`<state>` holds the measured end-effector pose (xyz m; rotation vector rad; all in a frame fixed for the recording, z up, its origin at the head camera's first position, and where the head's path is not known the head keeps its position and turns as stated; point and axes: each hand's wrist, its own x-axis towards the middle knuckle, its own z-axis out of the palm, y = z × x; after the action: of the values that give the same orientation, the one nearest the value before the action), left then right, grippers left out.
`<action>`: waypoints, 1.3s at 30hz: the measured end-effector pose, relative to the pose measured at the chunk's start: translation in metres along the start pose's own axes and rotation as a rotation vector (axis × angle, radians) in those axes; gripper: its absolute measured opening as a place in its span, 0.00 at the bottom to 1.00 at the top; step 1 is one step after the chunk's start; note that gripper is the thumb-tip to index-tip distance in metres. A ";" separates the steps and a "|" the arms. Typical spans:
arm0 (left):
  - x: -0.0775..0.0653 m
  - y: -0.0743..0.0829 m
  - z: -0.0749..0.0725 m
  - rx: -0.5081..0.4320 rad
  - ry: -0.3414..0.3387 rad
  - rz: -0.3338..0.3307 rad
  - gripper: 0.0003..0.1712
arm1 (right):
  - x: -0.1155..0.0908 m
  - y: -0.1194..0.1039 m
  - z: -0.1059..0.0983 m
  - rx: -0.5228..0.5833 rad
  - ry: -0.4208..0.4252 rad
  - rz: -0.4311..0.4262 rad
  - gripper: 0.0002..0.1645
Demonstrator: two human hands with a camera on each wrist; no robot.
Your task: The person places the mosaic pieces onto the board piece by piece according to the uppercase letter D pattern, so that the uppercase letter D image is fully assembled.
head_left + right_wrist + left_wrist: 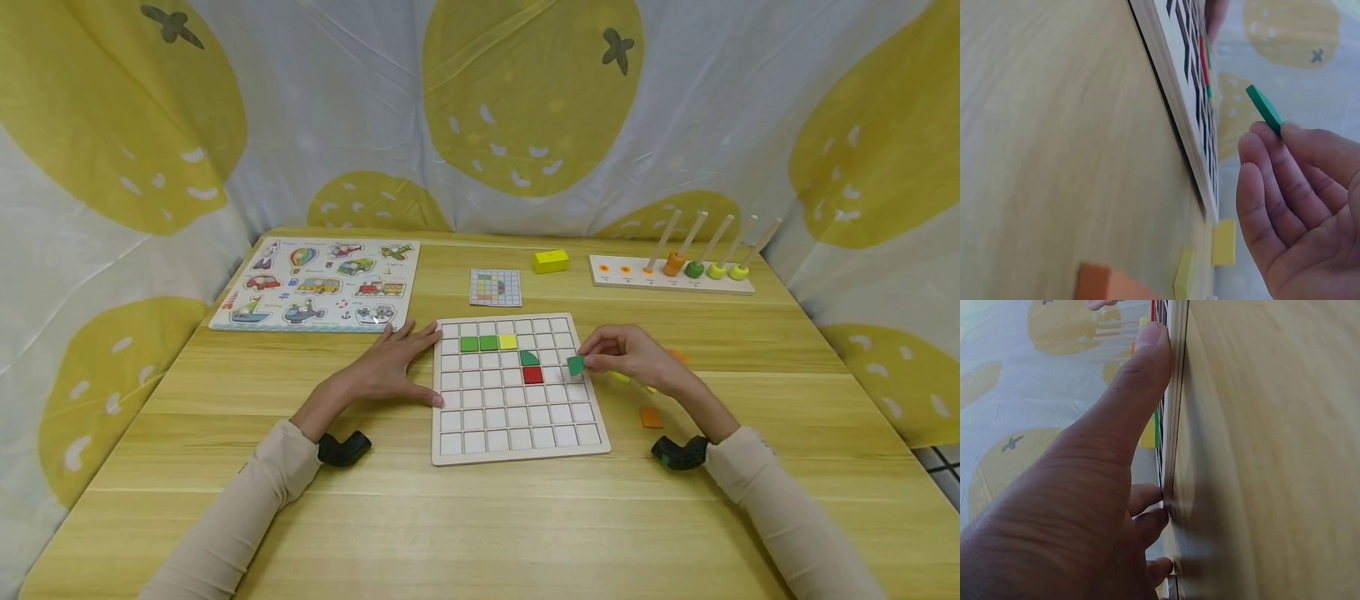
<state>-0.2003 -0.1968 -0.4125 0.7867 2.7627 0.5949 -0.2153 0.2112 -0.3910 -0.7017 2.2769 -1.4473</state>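
Observation:
My right hand (633, 357) pinches a dark green tile (575, 365) between thumb and fingertips, over the right edge of a wooden grid board (519, 458). In the right wrist view the tile (1264, 110) shows edge-on, tilted and raised off the board. My left hand (386, 365) lies along the board's left edge, thumb and fingers spread; the left wrist view has the thumb (1141, 369) at the rim. On the grid sit two light green tiles (478, 343), a yellow tile (507, 342), a green rounded piece (528, 358) and a red tile (532, 375).
Loose orange tiles (651, 417) and yellow ones lie right of the board, partly behind my right hand. Behind the board are a pattern card (495, 287) and a yellow block (551, 262). A picture puzzle (315, 283) stands back left, a peg stand (671, 277) back right.

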 end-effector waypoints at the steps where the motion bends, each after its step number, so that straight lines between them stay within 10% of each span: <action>1: 0.000 0.000 0.000 0.000 0.001 0.001 0.65 | 0.001 0.000 0.001 -0.001 -0.006 0.002 0.11; 39: 0.000 0.002 -0.002 -0.006 -0.009 -0.009 0.65 | 0.024 -0.008 0.051 -0.089 -0.151 0.008 0.05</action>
<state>-0.1997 -0.1958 -0.4099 0.7735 2.7541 0.5960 -0.2059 0.1574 -0.4056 -0.7995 2.2355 -1.2511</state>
